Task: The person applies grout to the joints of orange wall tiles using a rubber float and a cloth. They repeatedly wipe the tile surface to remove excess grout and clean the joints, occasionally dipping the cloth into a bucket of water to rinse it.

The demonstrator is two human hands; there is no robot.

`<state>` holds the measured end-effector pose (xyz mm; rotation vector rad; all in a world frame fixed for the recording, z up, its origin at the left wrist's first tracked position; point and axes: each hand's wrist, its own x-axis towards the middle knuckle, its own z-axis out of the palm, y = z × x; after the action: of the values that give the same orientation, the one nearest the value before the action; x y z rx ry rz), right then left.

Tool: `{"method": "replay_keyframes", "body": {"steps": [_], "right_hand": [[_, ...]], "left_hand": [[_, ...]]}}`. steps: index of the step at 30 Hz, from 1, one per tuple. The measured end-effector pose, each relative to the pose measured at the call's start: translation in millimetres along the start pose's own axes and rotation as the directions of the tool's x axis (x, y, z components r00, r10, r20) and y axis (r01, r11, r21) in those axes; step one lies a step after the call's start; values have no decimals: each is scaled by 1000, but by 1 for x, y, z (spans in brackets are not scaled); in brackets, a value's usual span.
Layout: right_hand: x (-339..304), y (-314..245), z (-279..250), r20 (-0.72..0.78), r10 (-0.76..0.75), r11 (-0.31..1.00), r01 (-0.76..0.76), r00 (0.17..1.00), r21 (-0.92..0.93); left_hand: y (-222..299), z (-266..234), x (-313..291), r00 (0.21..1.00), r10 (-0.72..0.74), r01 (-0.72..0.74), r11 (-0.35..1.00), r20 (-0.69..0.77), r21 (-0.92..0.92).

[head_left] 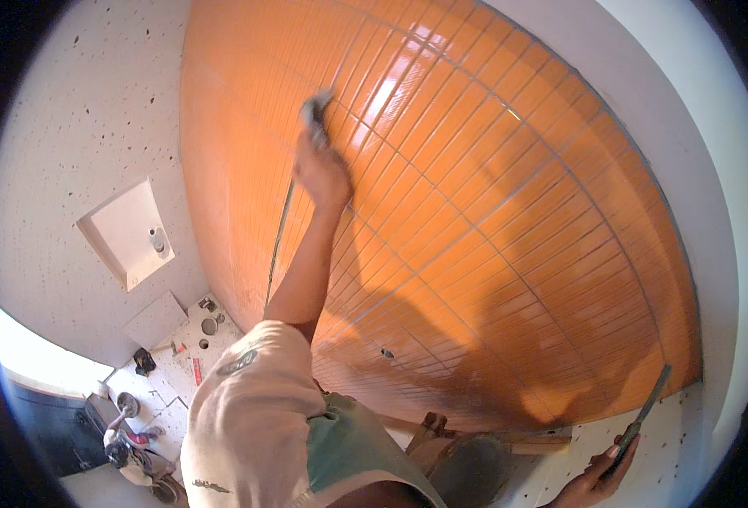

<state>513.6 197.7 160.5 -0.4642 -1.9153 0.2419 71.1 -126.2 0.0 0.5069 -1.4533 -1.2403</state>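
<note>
My left hand (323, 173) is raised high against a wall of glossy orange tiles (458, 212). Its fingers are closed round a grey, blurred wad (316, 110), a cloth or sponge by its look, pressed to the tile face. Pale grout lines run between the narrow tiles. Low at the right, my right hand (604, 470) grips the dark handle of a thin, flat-bladed scraper (645, 406). The blade points up, near the bottom right edge of the tiled wall. Pale smears show on the lower tiles.
A dark round bucket (471, 467) stands by wooden planks (543, 442) below me. On the left, the speckled wall has a recessed niche (128, 233). Far below, another person (132, 457) crouches by a round pan (126, 405); a red tool (197, 371) lies on the floor.
</note>
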Motion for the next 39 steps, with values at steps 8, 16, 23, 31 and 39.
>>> {"method": "replay_keyframes", "body": {"steps": [8, 16, 23, 31, 39], "right_hand": [[8, 1, 31, 31, -99, 993, 97, 995, 63], [3, -7, 36, 108, -7, 992, -6, 994, 123], [-12, 60, 37, 76, 22, 990, -32, 997, 138], [-50, 52, -24, 202, 392, 909, -412, 897, 62], [-150, 111, -90, 293, 618, 783, -535, 730, -318]], "left_hand": [[13, 19, 14, 975, 210, -222, 946, -76, -234], [54, 35, 115, 951, 304, -308, 943, -49, -125], [-65, -72, -31, 916, -52, 151, 964, 397, -221], [152, -150, -300, -230, 678, 537, 687, 698, -490], [190, -198, -480, -936, 347, 204, 669, 59, -714]]}}
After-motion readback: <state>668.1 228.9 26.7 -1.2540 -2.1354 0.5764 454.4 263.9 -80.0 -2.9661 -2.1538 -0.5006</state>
